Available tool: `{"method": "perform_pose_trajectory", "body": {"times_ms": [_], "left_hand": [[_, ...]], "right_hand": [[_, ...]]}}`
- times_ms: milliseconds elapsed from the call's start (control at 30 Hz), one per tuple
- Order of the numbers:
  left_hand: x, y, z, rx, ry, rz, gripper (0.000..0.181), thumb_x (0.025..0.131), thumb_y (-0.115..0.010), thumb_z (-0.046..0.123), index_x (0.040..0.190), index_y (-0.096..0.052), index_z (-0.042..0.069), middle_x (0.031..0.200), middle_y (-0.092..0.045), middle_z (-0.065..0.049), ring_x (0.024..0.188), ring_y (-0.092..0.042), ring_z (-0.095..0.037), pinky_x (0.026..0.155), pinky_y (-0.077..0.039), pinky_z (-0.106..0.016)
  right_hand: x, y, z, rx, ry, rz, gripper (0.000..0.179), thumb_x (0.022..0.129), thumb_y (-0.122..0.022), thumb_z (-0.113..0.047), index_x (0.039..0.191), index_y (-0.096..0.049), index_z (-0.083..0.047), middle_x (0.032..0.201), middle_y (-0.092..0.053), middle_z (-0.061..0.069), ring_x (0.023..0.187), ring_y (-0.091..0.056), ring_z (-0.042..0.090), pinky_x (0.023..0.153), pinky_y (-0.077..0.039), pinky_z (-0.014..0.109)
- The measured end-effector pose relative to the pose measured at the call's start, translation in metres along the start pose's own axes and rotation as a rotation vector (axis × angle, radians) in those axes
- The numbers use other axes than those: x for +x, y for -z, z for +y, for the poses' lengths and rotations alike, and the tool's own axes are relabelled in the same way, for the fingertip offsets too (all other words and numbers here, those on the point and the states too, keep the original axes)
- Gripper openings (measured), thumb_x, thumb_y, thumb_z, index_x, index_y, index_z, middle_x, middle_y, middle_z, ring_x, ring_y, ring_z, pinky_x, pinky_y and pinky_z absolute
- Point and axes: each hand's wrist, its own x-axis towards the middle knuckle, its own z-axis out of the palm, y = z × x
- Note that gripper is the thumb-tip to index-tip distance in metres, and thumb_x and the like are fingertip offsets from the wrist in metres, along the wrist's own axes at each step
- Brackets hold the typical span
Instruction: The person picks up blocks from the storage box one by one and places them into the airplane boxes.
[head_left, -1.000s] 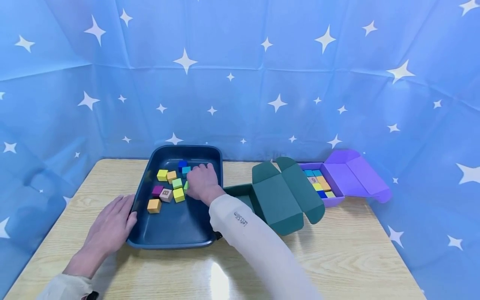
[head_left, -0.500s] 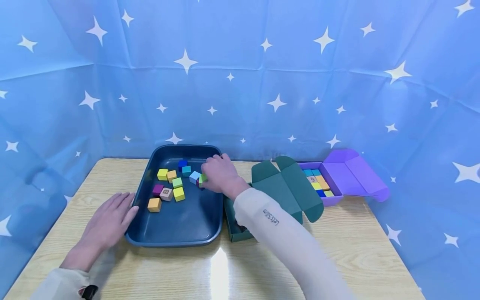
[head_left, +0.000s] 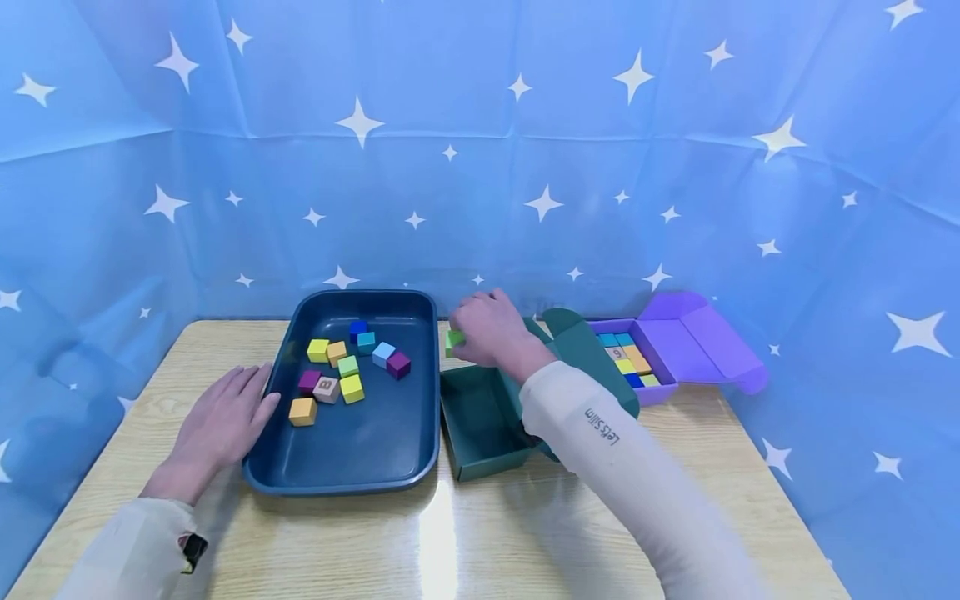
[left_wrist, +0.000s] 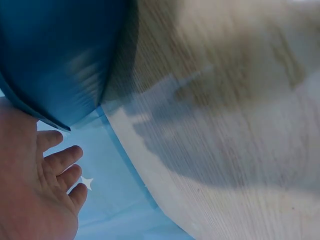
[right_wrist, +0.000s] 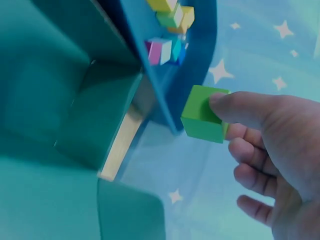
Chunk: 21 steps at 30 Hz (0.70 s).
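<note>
My right hand [head_left: 493, 332] pinches a bright green cube [right_wrist: 201, 114] between thumb and fingers, above the far side of an open dark green box [head_left: 491, 465]. The inside of this box shows no blocks in the head view. My left hand [head_left: 227, 421] lies at the left rim of a dark blue tray [head_left: 360, 454], fingers extended; in the left wrist view its fingers stand beside the tray's wall. Several coloured cubes sit in the tray, among them a purple cube [head_left: 398, 364], a light blue cube [head_left: 384, 354], an orange cube [head_left: 303, 411] and a wooden letter cube [head_left: 327, 389].
Right of the green box stands a purple box [head_left: 660, 392] with its lid folded back and several cubes packed inside. The green box's lid [head_left: 592, 367] opens to the right, partly behind my right sleeve. A blue star-patterned cloth [head_left: 420, 167] hangs behind the wooden table [head_left: 360, 542].
My right hand has lifted the green cube out of the tray and carried it right, over the green box's far side. The left hand stays at the tray's rim.
</note>
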Motion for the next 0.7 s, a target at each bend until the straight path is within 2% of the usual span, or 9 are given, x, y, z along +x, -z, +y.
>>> {"method": "perform_pose_trajectory", "body": {"times_ms": [267, 467, 700], "left_hand": [[0.007, -0.001, 0.003, 0.008, 0.009, -0.009, 0.066, 0.105, -0.033, 0.044, 0.152, -0.026, -0.001, 0.150, -0.033, -0.032, 0.140, -0.024, -0.051, 0.116, -0.019, -0.064], [0.006, -0.002, 0.007, 0.004, 0.014, -0.014, 0.067, 0.105, -0.033, 0.043, 0.153, -0.022, -0.001, 0.150, -0.033, -0.032, 0.140, -0.023, -0.051, 0.116, -0.018, -0.064], [0.004, -0.005, 0.007, -0.009, 0.027, -0.017, 0.067, 0.105, -0.032, 0.044, 0.153, -0.020, -0.001, 0.150, -0.031, -0.033, 0.140, -0.023, -0.051, 0.116, -0.018, -0.065]], "right_hand": [[-0.012, -0.009, 0.014, 0.024, 0.051, -0.036, 0.033, 0.089, -0.069, -0.040, 0.117, -0.070, -0.022, 0.120, -0.067, -0.002, 0.114, -0.055, 0.022, 0.102, -0.041, 0.043], [-0.015, -0.026, 0.011, 0.018, 0.134, -0.061, 0.029, 0.088, -0.071, -0.039, 0.113, -0.072, -0.023, 0.114, -0.069, -0.002, 0.112, -0.056, 0.020, 0.101, -0.040, 0.042], [-0.016, -0.048, 0.004, -0.039, 0.171, -0.053, 0.027, 0.087, -0.072, -0.041, 0.109, -0.074, -0.026, 0.111, -0.064, -0.002, 0.104, -0.053, 0.019, 0.097, -0.042, 0.041]]}}
